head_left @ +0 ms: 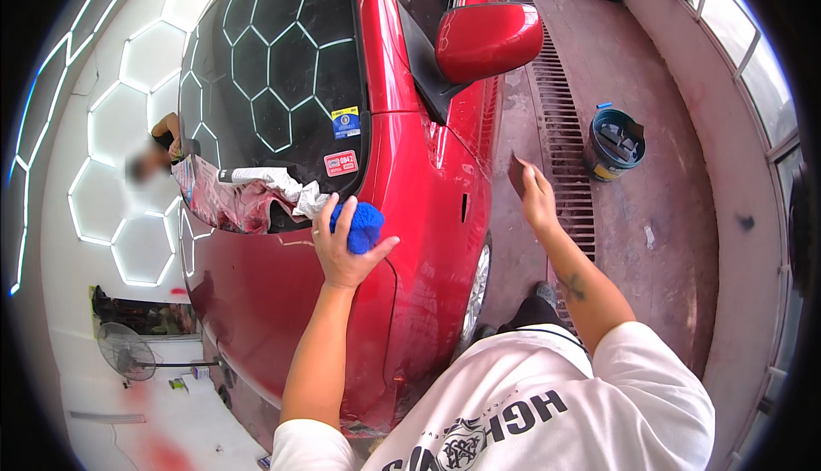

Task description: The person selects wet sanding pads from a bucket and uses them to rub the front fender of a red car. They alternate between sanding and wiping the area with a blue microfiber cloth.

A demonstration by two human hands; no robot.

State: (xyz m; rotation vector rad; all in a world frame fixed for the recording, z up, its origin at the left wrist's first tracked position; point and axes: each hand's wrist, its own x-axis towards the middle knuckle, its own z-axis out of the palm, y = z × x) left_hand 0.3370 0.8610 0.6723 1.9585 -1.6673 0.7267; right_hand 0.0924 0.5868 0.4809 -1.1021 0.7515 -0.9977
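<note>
My left hand grips a bunched blue cloth, fuzzy like microfiber, at the base of the windshield on a red car. Its fingers spread over the cloth, thumb to the right. Beside it, crumpled newspaper and reddish-stained plastic or paper lie along the lower windshield. To the right of the car, my right hand pinches a thin reddish-brown piece, perhaps sandpaper, held in the air apart from the fender.
A dark bucket with dark pieces inside stands right of a floor grate. The red side mirror juts out ahead. Another person is across the hood. A fan stands at the lower left.
</note>
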